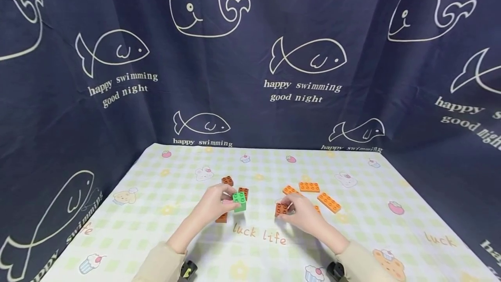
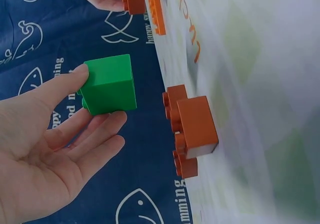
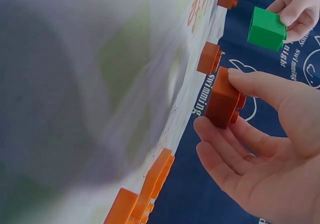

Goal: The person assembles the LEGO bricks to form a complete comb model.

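Observation:
In the head view my left hand [image 1: 213, 203] pinches a green toy building block [image 1: 239, 206], studs up, between thumb and fingers. The left wrist view shows that green block [image 2: 110, 86] held above the table. My right hand [image 1: 307, 215] grips a reddish-brown block [image 1: 281, 209] by its sides; the right wrist view has this brown block [image 3: 223, 99] raised off the cloth. Around the left hand, other brown blocks lie on the table: one behind [image 1: 227, 180], one behind the green block [image 1: 244, 191] and one in front [image 1: 221, 218].
Several flat orange blocks lie beyond and beside the right hand, among them one at the back [image 1: 309, 186] and one at the right [image 1: 329, 202]. A checked, printed cloth [image 1: 258, 256] covers the table. Dark blue curtains [image 1: 250, 64] with fish drawings enclose it.

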The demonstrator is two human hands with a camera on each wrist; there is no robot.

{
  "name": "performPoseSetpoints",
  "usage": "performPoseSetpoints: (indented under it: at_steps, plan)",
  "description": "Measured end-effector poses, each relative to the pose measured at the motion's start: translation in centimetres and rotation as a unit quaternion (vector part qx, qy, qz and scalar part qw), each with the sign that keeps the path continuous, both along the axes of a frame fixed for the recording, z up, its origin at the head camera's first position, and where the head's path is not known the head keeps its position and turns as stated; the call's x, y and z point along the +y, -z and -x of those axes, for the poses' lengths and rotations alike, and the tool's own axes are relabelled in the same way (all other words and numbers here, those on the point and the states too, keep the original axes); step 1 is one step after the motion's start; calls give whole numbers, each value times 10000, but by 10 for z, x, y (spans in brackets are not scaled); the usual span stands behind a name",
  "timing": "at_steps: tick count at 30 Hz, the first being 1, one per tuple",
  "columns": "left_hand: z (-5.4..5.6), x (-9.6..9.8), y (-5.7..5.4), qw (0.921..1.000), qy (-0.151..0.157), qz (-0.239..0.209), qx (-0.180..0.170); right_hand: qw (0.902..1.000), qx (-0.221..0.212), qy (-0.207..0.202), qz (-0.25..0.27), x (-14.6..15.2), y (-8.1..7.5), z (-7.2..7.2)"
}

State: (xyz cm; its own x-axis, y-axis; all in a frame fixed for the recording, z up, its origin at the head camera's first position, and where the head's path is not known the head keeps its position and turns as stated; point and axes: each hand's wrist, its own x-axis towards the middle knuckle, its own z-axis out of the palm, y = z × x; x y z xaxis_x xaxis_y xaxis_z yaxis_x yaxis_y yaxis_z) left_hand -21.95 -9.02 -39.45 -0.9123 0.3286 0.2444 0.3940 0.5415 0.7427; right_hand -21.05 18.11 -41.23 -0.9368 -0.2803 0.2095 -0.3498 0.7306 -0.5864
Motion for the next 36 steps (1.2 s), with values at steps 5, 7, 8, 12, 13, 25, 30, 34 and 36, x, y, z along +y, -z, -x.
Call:
performPoseSetpoints:
  at_steps: [5,7,8,12,13,25,30,34,36]
  plan:
    - [1,6,-2,10000,43,13,-13,9999,167,-32,16,5,0,-2]
    - [1,8,-2,10000,68,43,-4,9998,194,-17,9,7,1,-2]
    - [2,10,-3,9999,77,63,8,9998,200,-21,29,8,1,-2]
    - [2,15,-3,9999,120,69,19,9997,242,62,-16,10,1,-3]
    - [2,16,-3,9999,152,40,7,9996,269,93,-39,11,0,-3]
    - [4,40,-2,9987,509,11,44,9985,224,485,-106,21,-7,-6]
    - [4,51,-1,9986,468,223,-41,9986,193,479,-64,26,-6,-5]
    - [4,57,2,9982,512,308,-82,9987,229,464,-13,29,-6,-5]
    - [3,59,3,9978,595,276,-92,9986,216,480,27,30,-5,-5]
